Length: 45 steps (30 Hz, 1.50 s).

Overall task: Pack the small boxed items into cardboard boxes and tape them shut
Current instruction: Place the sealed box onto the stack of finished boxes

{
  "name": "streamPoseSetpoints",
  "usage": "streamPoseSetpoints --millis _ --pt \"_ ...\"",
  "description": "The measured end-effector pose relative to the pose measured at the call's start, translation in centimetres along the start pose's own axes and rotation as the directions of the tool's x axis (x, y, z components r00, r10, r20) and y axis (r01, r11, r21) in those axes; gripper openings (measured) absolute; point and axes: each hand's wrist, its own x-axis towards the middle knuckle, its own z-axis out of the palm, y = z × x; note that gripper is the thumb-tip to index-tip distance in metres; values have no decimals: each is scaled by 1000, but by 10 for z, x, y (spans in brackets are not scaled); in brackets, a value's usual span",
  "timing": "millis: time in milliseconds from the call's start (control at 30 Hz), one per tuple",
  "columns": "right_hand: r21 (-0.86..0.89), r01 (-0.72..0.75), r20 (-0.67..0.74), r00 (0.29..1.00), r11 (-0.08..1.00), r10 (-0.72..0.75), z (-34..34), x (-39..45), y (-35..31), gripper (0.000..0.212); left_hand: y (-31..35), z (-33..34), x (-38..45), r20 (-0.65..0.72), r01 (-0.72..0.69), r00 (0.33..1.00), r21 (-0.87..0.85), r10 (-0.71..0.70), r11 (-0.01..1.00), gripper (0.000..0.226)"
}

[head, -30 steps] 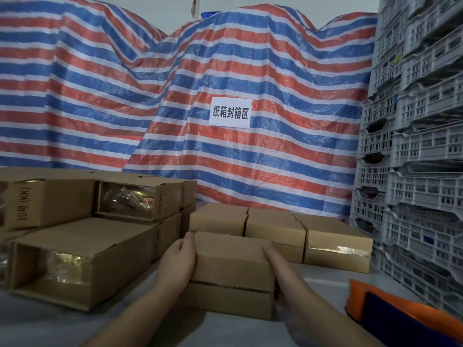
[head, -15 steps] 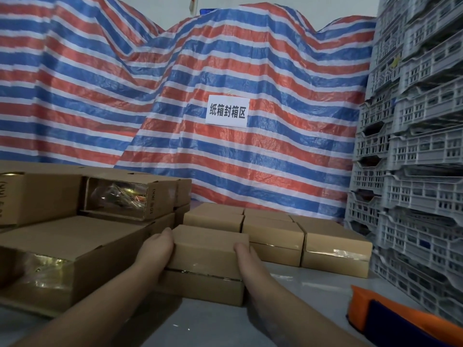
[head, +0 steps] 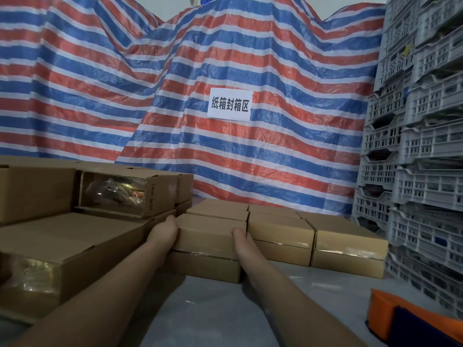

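Note:
A small brown cardboard box [head: 208, 234] with a shiny tape line across its front stands on the grey table [head: 213, 309]. My left hand [head: 164, 231] presses flat against its left side and my right hand [head: 241, 237] against its right side. The box touches a row of similar taped boxes: one behind it [head: 218, 209], one to its right [head: 280, 229] and another further right [head: 348, 241].
Larger cartons [head: 75, 244] are stacked on the left, one with an open end [head: 115, 194] showing plastic-wrapped contents. An orange and blue tape dispenser [head: 413, 321] lies at the lower right. Grey plastic crates [head: 426, 171] tower on the right. A striped tarp [head: 225, 58] carries a white sign [head: 229, 104].
Both hands have slid the small box away from me across the table until it sits against the row of taped boxes.

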Motion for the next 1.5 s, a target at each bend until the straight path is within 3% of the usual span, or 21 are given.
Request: streamPoseSetpoints --millis 167,300,433,567,767,867,1000,1100,1233,1367,1433,1500 --pt "-9 27 -25 999 1000 -28 0 8 5 66 -3 1 9 -11 6 1000 -5 -6 1000 57" --pt "24 47 -45 998 999 -46 0 11 9 77 -4 3 9 -55 -31 998 12 32 999 60" --pt "12 22 -110 994 1000 -21 6 12 14 110 -11 1 1 -100 -189 976 34 191 981 70" --pt "1 62 -141 988 998 -62 8 8 19 124 -19 -1 -10 -119 -383 911 106 394 918 56" --pt "9 66 -244 968 998 -61 6 12 25 75 -20 1 -32 -82 -645 686 392 723 656 46" --pt "-3 87 -312 947 996 -83 4 11 26 71 -15 3 -42 -29 -716 599 428 800 551 38" --pt "-55 128 -394 908 990 -140 5 9 28 65 -7 3 -62 45 -667 526 642 849 379 42" --pt "-107 94 -492 860 990 -135 2 7 27 61 6 -4 -87 105 -691 476 658 873 298 44" --pt "-255 151 -575 770 955 -276 2 -3 22 47 25 -37 -122 183 -781 306 609 934 137 40" --pt "-355 338 -583 649 872 -489 12 -10 -6 28 48 -101 -131 145 -823 188 564 972 75 28" --pt "-326 436 -536 646 839 -544 33 -14 -35 27 59 -137 -124 67 -781 202 613 977 119 33" --pt "-299 538 -473 634 788 -612 66 -19 -67 27 69 -173 -112 9 -723 263 664 965 191 39"
